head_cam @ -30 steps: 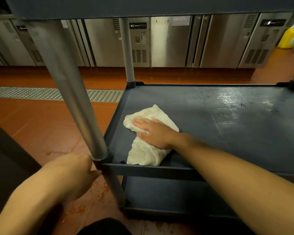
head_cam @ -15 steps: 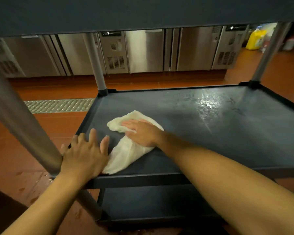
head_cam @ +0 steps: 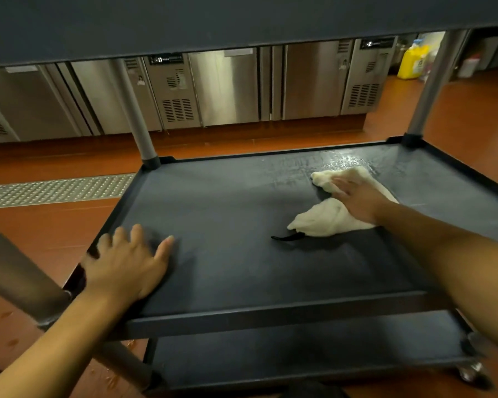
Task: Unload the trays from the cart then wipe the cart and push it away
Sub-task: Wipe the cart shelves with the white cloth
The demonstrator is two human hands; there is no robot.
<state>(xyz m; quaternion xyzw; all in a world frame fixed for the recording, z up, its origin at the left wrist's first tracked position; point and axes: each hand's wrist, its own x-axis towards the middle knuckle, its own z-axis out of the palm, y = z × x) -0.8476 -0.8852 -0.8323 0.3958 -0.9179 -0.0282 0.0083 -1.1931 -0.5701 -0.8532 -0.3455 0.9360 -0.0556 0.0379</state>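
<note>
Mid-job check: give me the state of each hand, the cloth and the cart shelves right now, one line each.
Left hand: flat, fingers spread, pressing on the middle shelf's near left corner.
Right hand: flat on the cloth, no grip.
Cloth: crumpled, lying far right on the middle shelf.
Middle shelf: no trays, wet sheen at far right.
Bottom shelf: visible part bare.
Fridge doors: closed.

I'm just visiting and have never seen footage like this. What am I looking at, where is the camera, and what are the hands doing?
No robot here: a person wears a camera on the head, looking down at their own two hands. In front is a dark cart, seen at its middle shelf. The right hand presses a white cloth flat on the shelf, wiping near a wet shiny patch. The left hand rests flat on the shelf's near left corner, holding nothing. Behind stand steel fridges on a red floor.
</note>
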